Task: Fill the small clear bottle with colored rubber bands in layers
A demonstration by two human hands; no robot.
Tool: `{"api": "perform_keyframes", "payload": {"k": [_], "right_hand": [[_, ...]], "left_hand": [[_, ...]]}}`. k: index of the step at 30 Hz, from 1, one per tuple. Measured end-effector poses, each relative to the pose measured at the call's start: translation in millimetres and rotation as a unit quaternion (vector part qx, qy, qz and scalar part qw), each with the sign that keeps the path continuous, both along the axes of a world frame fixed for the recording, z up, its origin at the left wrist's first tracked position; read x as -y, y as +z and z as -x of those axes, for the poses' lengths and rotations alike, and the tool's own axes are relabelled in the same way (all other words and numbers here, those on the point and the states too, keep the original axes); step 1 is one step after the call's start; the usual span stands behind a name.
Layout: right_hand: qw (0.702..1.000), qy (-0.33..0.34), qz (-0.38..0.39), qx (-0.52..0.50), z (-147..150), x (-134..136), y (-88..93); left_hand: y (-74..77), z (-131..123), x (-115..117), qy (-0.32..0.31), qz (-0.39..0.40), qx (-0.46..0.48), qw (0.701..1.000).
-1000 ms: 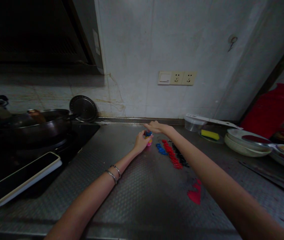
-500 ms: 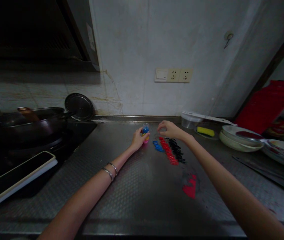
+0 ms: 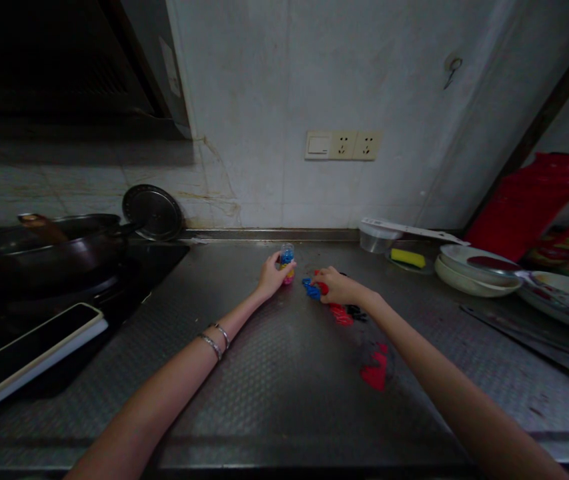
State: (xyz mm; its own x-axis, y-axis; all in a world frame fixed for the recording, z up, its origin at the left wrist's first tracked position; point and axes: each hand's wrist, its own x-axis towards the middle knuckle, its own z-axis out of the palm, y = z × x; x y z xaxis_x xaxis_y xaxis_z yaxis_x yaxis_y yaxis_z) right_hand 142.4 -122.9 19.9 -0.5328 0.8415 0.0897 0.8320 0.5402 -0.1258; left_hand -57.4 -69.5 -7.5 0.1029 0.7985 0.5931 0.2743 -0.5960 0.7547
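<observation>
At the far left a dark pan [image 3: 49, 248] sits on the black stove [image 3: 164, 257], with a round metal lid [image 3: 153, 212] leaning against the wall behind it. A flat tablet-like slab with a white edge [image 3: 29, 357] lies across the stove's near corner.

The steel counter [image 3: 274, 393] runs across the middle of the view. The left hand [image 3: 270, 277] reaches forward over it, two bracelets [image 3: 217, 338] on the wrist. Its fingers are closed around a small clear bottle [image 3: 287, 262] that stands upright on the counter near the back wall; the bottle shows blue content at the top and yellow and pink lower down.

Just right of the bottle lies a small heap of blue pieces [image 3: 310, 289]. The right hand [image 3: 340, 288] rests palm down beside it, fingertips drawn together at the blue heap and at the far end of a row of red pieces [image 3: 340, 315]. Whether a piece is pinched between the fingers cannot be told. A patch of black pieces [image 3: 357, 311] lies touching the red row on its right. A separate red patch [image 3: 374, 372] lies nearer the viewer, beside the right forearm.

On the wall above is a switch-and-socket plate [image 3: 343, 145]. Further right stand a clear tub [image 3: 377, 238], a yellow sponge [image 3: 407, 257], stacked plates [image 3: 474, 273] and a red jug [image 3: 534, 203]
</observation>
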Motion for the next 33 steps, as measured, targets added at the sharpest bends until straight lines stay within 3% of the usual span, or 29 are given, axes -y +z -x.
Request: {"api": "perform_keyframes", "payload": {"k": [12, 25, 29, 33], "right_hand": [[0.999, -0.02, 0.042, 0.02, 4, -27, -3.7], [0.999, -0.023, 0.035, -0.024, 5, -24, -1.7], [0.997, -0.018, 0.038, -0.071, 5, -23, 8.8], [0.991, -0.006, 0.04, -0.128, 7, -24, 32.5]], "left_hand": [[-3.5, 0, -3, 0.005, 0.0, 0.003, 1.0], [-2.6, 0, -1, 0.002, 0.02, 0.023, 1.0], [-1.2, 0, 0, 0.004, 0.028, 0.028, 0.999], [-1.7, 0, 0, 0.003, 0.02, 0.016, 1.0]]}}
